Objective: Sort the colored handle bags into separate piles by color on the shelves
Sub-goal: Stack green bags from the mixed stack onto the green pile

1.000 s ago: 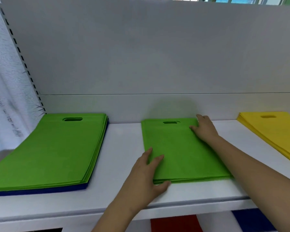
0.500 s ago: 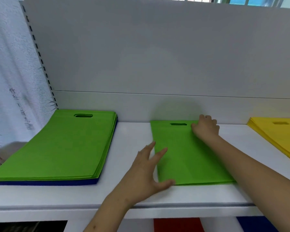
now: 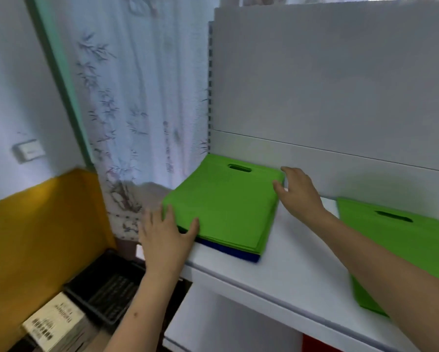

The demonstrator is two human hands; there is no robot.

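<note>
1. Both hands have left the smaller green pile [image 3: 401, 252], the one they were squaring up a second ago, and swung over to the big green stack [image 3: 228, 207] at the left end of the white shelf [image 3: 289, 280].
2. The left hand [image 3: 166, 237] is on the stack's near-left corner: fingers up over the top bag, thumb hooked at the front edge. Grip closing on that corner, though how many bags it has, I can't tell.
3. The right hand [image 3: 298, 193] sits at the far-right corner, fingers loosely bent against the side of the stack, touching it rather than clamped, as far as the blur lets me judge.
4. Look underneath: dark blue bags [image 3: 238, 252] show below the green at the front edge. That stack is not 1 colour yet.
5. My read: the smaller pile is done with, and the next job is lifting the green layer off the blue so the 2 colours can part.
6. The smaller green pile lies well apart to the right, partly hidden by the right forearm.
7. Off the shelf end there's a bamboo-print curtain [image 3: 137, 110], with a black crate [image 3: 106, 290] and a barcoded box [image 3: 53, 323] on the floor.
</note>
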